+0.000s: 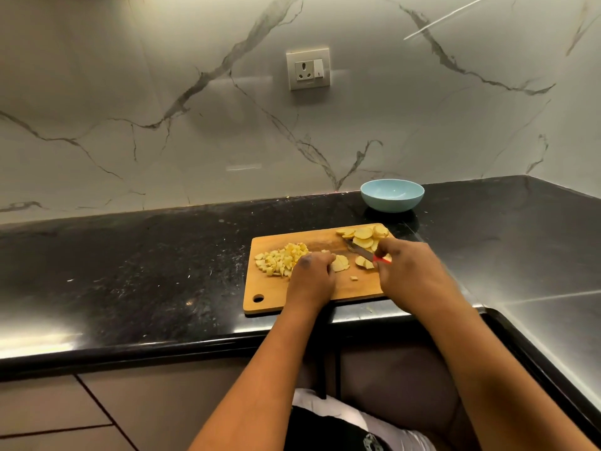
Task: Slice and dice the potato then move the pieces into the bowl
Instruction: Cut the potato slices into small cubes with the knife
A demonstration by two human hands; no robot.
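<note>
The right hand [401, 266] grips a knife [361, 252] by its red handle, fingers curled round it, the blade pointing away from the person toward the far side of the wooden cutting board [312, 292]. The left hand [313, 275] sits just beside it over the middle of the board, fingers bent down onto a potato slice [340, 263] and holding it against the wood. Between the two hands, near the knife, lie a couple more slices [363, 262], and one small loose cube [354, 278] rests on the board nearer the person. On the board's left part, touching the left hand's knuckles, is a heap of diced potato [282, 259]. At the board's far right corner a pile of round slices [366, 236] waits uncut, just beyond the knife tip. The board lies on a black speckled worktop [130, 271], its hanging hole at the near left corner. Beyond the board's far right corner, near but apart from it, stands a light blue bowl [392, 195] with nothing visible inside. Behind the board, up on the marble wall, is a socket [308, 69].
</note>
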